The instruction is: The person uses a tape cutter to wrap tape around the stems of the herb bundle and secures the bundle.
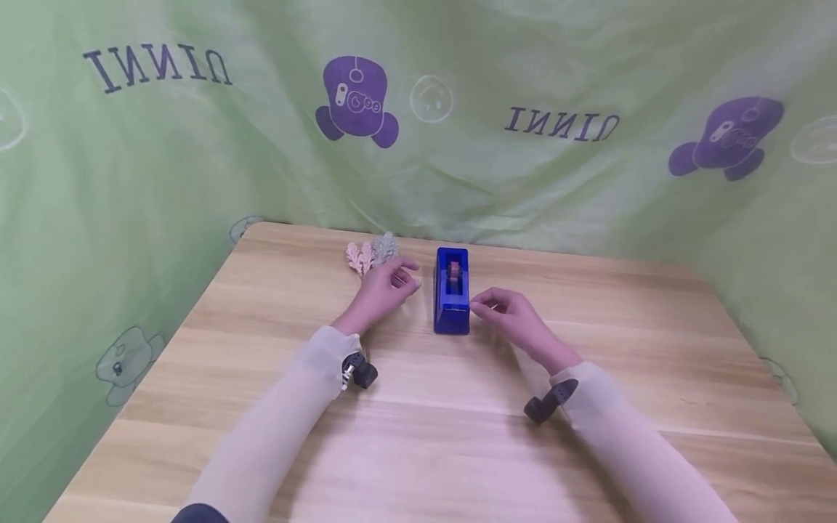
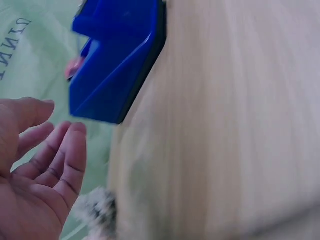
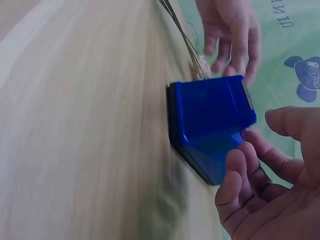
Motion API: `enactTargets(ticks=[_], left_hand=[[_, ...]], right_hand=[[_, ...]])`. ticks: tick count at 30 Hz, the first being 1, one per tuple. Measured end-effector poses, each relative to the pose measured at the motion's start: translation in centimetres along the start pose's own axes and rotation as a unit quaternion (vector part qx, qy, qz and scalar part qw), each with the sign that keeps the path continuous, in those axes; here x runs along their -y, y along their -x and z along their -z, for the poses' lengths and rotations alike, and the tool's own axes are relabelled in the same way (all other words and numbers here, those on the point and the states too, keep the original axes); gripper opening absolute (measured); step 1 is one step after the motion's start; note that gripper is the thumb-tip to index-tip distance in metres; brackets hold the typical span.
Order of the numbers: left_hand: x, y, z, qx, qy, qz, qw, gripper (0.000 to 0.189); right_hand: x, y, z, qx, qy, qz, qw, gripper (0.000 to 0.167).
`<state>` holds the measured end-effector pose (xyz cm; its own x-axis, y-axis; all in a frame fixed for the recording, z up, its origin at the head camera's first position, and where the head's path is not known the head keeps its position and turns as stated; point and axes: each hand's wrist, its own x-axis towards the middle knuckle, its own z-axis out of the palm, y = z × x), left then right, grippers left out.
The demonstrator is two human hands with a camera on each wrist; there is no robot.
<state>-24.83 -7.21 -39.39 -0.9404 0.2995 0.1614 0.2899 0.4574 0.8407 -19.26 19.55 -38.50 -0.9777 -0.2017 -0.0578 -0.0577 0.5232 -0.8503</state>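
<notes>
A blue tape dispenser (image 1: pixel 451 321) stands upright on the table, with a small reddish roll (image 1: pixel 454 272) in its top. To its left my left hand (image 1: pixel 384 285) hovers with relaxed, slightly bent fingers and nothing in its grasp. In the left wrist view a gap shows between these fingers and the dispenser (image 2: pixel 117 65). On the other side my right hand (image 1: pixel 516 316) has its fingertips right by the dispenser's side, thumb and fingers apart in the right wrist view. Pink and grey leaf-shaped sprigs (image 1: pixel 386 247) lie behind the left hand, which partly hides them.
The wooden table (image 1: pixel 418 450) runs back to a green curtain (image 1: pixel 458 181) with purple prints. Thin stems (image 3: pixel 182 32) of the sprigs stretch along the table toward the front. Dark cameras (image 1: pixel 552 399) are strapped to both wrists.
</notes>
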Motion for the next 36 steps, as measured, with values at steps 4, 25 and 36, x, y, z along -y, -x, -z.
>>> enactTargets(ticks=[4, 25, 36], left_hand=[[0.1, -0.5, -1.7, -0.013, 0.062, 0.013, 0.9979, 0.038], [-0.4, -2.2, -4.8, -0.052, 0.104, -0.004, 0.9932, 0.036], [-0.3, -2.4, -5.1, -0.056, 0.113, -0.017, 0.9919, 0.037]], right_hand=[[0.3, -0.3, -0.5, 0.011, -0.037, -0.031, 0.9988, 0.032], [0.6, -1.4, -2.1, -0.012, -0.105, -0.081, 0.9911, 0.028], [0.6, -1.6, -2.6, -0.035, -0.129, -0.092, 0.9868, 0.021]])
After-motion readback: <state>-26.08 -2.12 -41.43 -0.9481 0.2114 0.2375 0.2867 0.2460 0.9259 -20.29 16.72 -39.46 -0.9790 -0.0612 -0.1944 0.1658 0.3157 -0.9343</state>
